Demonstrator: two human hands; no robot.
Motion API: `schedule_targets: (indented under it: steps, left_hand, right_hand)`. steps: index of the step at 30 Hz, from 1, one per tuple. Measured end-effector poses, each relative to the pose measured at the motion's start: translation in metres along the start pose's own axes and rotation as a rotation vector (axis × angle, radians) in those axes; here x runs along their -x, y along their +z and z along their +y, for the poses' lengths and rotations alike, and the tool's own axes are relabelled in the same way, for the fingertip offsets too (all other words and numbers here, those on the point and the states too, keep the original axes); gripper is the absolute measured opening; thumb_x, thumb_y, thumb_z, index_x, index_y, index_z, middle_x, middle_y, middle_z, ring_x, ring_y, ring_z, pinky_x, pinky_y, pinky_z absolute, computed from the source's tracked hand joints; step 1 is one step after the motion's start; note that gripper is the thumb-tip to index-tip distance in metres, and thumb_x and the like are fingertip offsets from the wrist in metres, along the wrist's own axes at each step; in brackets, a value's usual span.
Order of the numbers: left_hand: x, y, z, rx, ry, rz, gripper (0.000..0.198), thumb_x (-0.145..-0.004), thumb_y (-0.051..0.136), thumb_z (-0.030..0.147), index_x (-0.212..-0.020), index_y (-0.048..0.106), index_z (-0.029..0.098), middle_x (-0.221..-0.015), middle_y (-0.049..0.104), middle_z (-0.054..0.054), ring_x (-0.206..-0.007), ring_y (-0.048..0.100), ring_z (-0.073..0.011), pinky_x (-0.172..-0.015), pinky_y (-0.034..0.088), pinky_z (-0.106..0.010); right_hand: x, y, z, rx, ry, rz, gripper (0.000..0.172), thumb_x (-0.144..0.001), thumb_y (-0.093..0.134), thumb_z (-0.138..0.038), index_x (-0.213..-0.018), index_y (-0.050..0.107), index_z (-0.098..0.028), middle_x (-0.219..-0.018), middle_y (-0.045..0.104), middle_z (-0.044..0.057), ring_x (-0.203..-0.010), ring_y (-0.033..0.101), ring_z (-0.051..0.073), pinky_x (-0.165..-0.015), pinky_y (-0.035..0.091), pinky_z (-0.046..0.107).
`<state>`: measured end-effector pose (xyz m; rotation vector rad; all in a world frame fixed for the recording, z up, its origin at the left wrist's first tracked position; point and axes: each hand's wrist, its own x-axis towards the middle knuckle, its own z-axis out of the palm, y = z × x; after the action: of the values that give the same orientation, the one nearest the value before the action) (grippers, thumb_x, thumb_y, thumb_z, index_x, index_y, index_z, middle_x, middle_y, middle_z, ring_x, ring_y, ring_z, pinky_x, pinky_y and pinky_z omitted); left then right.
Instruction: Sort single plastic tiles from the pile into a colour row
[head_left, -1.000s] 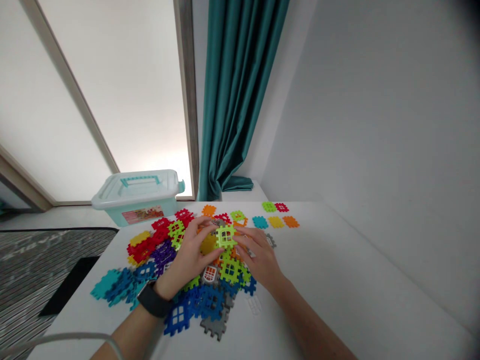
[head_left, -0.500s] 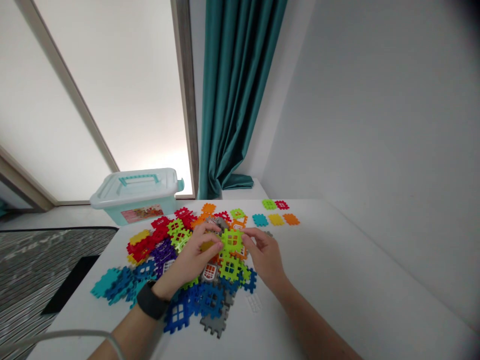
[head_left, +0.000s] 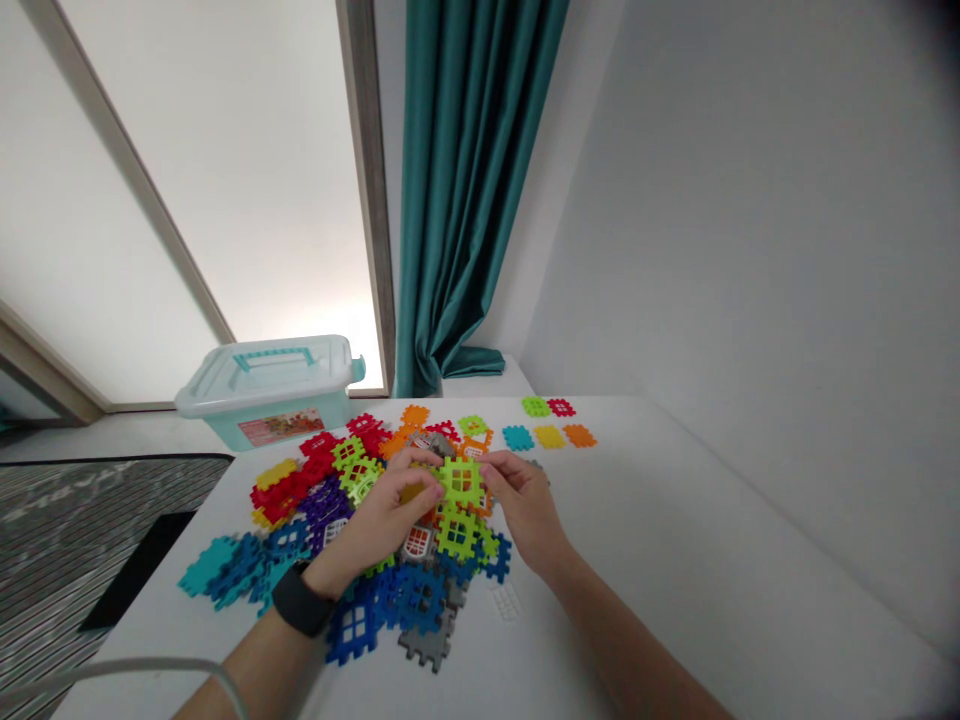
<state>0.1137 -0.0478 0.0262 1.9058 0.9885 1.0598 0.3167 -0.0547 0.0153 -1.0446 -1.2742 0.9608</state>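
A heap of colourful plastic waffle blocks (head_left: 360,560) covers the middle of the white table (head_left: 637,560). My left hand (head_left: 382,517) and my right hand (head_left: 525,503) meet above it, gripping a lime-green waffle block (head_left: 460,482) from either side. A yellow block (head_left: 411,492) lies partly hidden under my left fingers. Below the lime block sits a second green block (head_left: 456,535). A black watch (head_left: 302,600) circles my left wrist.
A row of several small blocks (head_left: 549,420) lies at the far table edge. Behind the heap stands a lidded plastic box (head_left: 270,390) with a teal handle. A teal curtain (head_left: 450,200) hangs beyond, a striped rug (head_left: 90,530) lies left, and a pale cable (head_left: 112,672) crosses the lower left.
My right hand has shifted from over the lime block to its right side, fingertips on its edge. My left hand has eased rightward. The view has drifted slightly.
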Motion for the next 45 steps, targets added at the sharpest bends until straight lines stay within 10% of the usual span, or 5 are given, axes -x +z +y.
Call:
schedule_targets:
  steps: [18, 32, 45]
  left_hand:
    - [0.0, -0.001, -0.01, -0.114, 0.054, 0.044, 0.022, -0.094, 0.062, 0.043, -0.096, 0.069, 0.022, -0.116, 0.063, -0.009, -0.117, 0.059, -0.027, -0.109, 0.043, -0.049]
    - [0.002, -0.005, -0.022, -0.617, 0.4, 0.228, 0.043, -0.089, 0.073, 0.042, -0.127, 0.061, 0.027, -0.138, 0.05, -0.012, -0.13, 0.047, -0.0333, -0.11, 0.041, -0.055]
    - [0.003, 0.005, -0.018, -0.556, 0.313, 0.228, 0.044, -0.088, 0.074, 0.035, -0.127, 0.055, 0.024, -0.131, 0.054, -0.012, -0.123, 0.052, -0.0302, -0.105, 0.045, -0.051]
  right_hand:
    - [0.005, -0.007, 0.002, 0.551, -0.82, -0.006, 0.014, -0.097, 0.059, -0.016, -0.098, 0.068, -0.026, -0.089, 0.075, 0.003, -0.083, 0.069, 0.02, -0.085, 0.052, 0.04]
    - [0.003, -0.011, 0.012, 0.572, -0.623, -0.148, 0.038, -0.091, 0.065, -0.023, -0.127, 0.054, -0.027, -0.125, 0.063, 0.01, -0.122, 0.059, 0.026, -0.105, 0.051, 0.045]
    - [0.002, -0.014, 0.017, 0.678, -0.627, -0.166, 0.026, -0.095, 0.06, -0.024, -0.121, 0.061, -0.027, -0.123, 0.062, 0.01, -0.118, 0.06, 0.025, -0.102, 0.051, 0.046]
